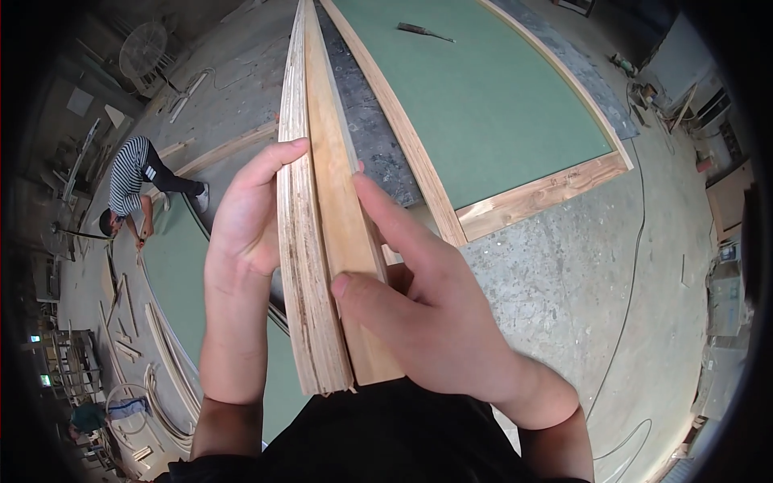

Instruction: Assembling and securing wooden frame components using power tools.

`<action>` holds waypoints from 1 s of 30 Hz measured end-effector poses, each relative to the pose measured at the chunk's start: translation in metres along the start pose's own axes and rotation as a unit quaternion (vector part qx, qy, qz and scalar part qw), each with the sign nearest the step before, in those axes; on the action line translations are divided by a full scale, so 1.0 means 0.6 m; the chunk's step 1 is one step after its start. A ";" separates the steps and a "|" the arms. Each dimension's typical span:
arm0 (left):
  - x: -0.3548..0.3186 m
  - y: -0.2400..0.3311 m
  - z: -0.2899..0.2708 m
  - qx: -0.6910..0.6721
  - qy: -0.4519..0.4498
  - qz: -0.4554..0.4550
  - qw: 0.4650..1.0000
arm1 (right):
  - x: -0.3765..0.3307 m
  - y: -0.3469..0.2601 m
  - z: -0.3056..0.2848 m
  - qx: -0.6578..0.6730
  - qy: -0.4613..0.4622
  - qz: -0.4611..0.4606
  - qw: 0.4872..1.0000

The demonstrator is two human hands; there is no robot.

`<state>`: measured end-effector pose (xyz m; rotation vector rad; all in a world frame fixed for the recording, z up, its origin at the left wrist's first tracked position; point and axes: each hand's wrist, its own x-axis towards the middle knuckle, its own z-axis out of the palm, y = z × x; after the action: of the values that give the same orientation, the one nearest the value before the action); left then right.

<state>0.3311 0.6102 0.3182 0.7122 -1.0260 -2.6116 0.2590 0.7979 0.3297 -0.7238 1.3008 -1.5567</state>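
Two long wooden strips run side by side away from my body, their near ends just above my lap. The left one is a plywood strip [304,266] with its layered edge facing up; the right one is a smoother, pale wooden strip [332,173]. My left hand [245,213] is closed around the plywood strip's left side, thumb on top. My right hand [439,310] grips the pale strip from the right, its thumb pressing on the upper face near the seam. The fingers underneath are hidden.
Ahead to the right lies a green panel [499,105] with a wooden frame [555,189], a dark-handled tool [425,32] on it. At left a person [133,177] bends over another green panel [181,266]. A cable [640,233] crosses the floor; loose wood strips [169,354] lie lower left.
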 end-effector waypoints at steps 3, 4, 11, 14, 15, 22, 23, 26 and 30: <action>0.008 -0.006 -0.020 -0.028 0.031 0.020 0.999 | -0.003 -0.009 0.001 -0.112 0.018 -0.029 0.993; 0.007 -0.006 -0.023 -0.027 0.031 0.021 0.999 | -0.004 -0.012 0.002 -0.177 0.020 -0.052 0.983; -0.007 -0.007 -0.004 -0.039 -0.028 -0.011 0.999 | -0.004 -0.019 0.001 -0.365 -0.010 -0.135 0.921; -0.008 0.001 0.000 -0.129 -0.042 -0.040 0.990 | -0.004 0.004 0.015 -0.117 0.068 -0.148 0.980; -0.009 0.000 0.000 -0.129 -0.042 -0.042 0.990 | -0.003 0.005 0.018 -0.117 0.070 -0.146 0.980; -0.011 -0.007 -0.010 -0.126 -0.025 -0.011 0.992 | 0.012 0.026 0.031 0.137 -0.027 -0.054 0.989; -0.013 -0.006 -0.010 -0.135 -0.050 -0.017 0.990 | 0.012 0.022 0.032 0.139 -0.035 -0.044 0.989; -0.020 -0.002 0.006 -0.103 -0.017 0.024 0.994 | 0.013 0.008 0.036 0.162 -0.046 -0.033 0.985; -0.020 0.007 0.012 -0.086 -0.030 0.020 0.996 | 0.014 -0.010 0.041 0.159 -0.028 -0.036 0.986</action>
<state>0.3378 0.6162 0.3298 0.5699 -0.8096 -2.6607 0.2758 0.7805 0.3405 -0.6098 0.9631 -1.7384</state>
